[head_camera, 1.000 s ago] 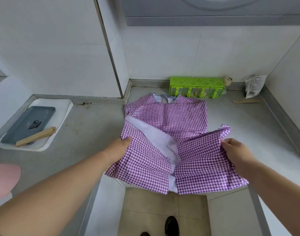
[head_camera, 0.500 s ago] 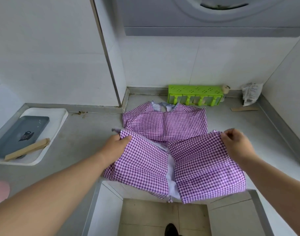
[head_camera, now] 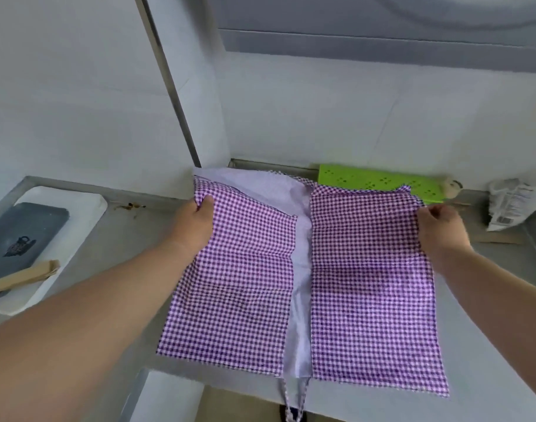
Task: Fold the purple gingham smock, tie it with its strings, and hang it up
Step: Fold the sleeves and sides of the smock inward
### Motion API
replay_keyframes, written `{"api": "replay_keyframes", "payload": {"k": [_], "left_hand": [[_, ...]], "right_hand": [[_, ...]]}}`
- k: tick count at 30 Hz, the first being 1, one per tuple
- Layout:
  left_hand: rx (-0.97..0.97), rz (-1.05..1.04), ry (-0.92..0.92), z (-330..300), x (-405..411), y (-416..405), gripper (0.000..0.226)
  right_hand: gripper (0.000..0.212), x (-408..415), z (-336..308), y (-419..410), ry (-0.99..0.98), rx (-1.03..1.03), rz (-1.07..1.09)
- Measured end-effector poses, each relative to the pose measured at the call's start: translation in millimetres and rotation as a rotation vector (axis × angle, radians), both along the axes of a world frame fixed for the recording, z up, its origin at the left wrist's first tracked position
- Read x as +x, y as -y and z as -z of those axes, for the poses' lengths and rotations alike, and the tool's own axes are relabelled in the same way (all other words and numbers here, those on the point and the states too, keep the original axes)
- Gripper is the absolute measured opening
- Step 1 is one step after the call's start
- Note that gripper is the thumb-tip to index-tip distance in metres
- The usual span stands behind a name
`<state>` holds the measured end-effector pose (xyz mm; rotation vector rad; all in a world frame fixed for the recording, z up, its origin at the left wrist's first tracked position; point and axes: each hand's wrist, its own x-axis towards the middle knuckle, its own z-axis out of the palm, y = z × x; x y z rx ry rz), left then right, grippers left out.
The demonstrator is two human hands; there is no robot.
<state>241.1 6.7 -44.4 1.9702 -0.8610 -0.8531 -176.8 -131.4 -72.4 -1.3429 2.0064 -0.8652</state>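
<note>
We have carried the lower half of the purple gingham fabric smock up and over since a moment ago; it now lies doubled on the grey countertop, covering the collar that showed before. Our left hand pinches its far left corner, our right hand its far right. Two checked strings now hang off the near edge. The green perforated plastic rack sits just behind.

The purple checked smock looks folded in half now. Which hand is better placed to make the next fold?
Probably the right hand. It pinches the smock at its far right corner, free to sweep that side leftward. The left hand grips the far left corner, near the wall, and could anchor the cloth.
</note>
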Motion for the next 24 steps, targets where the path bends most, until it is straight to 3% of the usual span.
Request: {"api": "replay_keyframes", "payload": {"k": [4, 12, 15, 17, 20, 22, 24], "left_hand": [[0.132, -0.013, -0.006, 37, 11, 13, 0.049], [0.331, -0.131, 0.037, 98, 26, 42, 0.055], [0.366, -0.073, 0.042, 115, 29, 33, 0.055], [0.327, -0.007, 0.057, 120, 28, 21, 0.058], [0.302, 0.004, 0.136, 125, 21, 1, 0.088], [0.334, 0.036, 0.307, 122, 15, -13, 0.108], [0.343, 0.18, 0.53, 118, 8, -30, 0.109]], "right_hand": [[0.025, 2, 39, 20, -0.071, 0.185, -0.036], [0.025, 4, 94, 61, -0.138, 0.346, 0.017], [0.055, 7, 96, 42, -0.255, 0.308, -0.013], [0.06, 13, 92, 15, -0.469, 0.194, -0.173], [0.052, 25, 95, -34, -0.614, 0.012, -0.589], [0.054, 32, 99, -58, -0.67, 0.053, -0.819], [0.064, 41, 103, -81, -0.722, 0.189, -0.929]]}}
